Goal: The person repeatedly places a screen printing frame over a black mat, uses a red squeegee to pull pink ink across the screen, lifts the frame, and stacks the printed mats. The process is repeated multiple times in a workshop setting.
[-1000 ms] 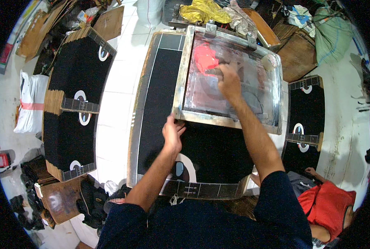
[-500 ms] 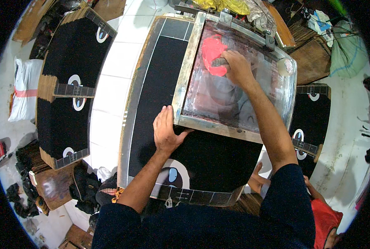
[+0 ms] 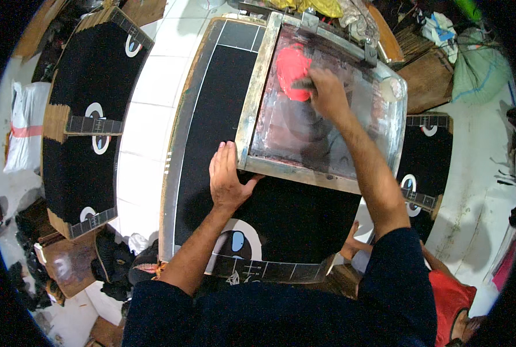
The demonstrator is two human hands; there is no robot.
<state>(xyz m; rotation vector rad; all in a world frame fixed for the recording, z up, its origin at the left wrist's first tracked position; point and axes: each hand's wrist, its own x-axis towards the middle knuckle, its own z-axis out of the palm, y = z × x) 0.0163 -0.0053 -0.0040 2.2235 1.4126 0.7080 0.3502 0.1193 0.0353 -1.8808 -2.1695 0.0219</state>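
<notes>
Tool (image 3: 302,84) in right fingers (image 3: 321,78): dark grey. Paint (image 3: 293,62) left of them: coral red. Screen (image 3: 282,128) around them: cloudy grey, streaked dark red. Frame (image 3: 258,87) right of left fingers (image 3: 222,155): pale beige, grey stains. Board (image 3: 310,214) under left fingers: black, white lines, grey border. Eye print (image 3: 238,242) nearer than left fingers: white ring, light-blue patch. Cloth (image 3: 322,7) beyond right fingers: yellow.

The person wore a dark navy shirt (image 3: 281,315), nearly black in places, its cloth lying well behind the fingers of the left hand (image 3: 228,184) and right hand (image 3: 328,95). The left sleeve (image 3: 158,309) was short, with a bare left forearm (image 3: 203,237) between hem and fingers. The right sleeve (image 3: 405,260) matched, similarly far from the fingertips.
</notes>
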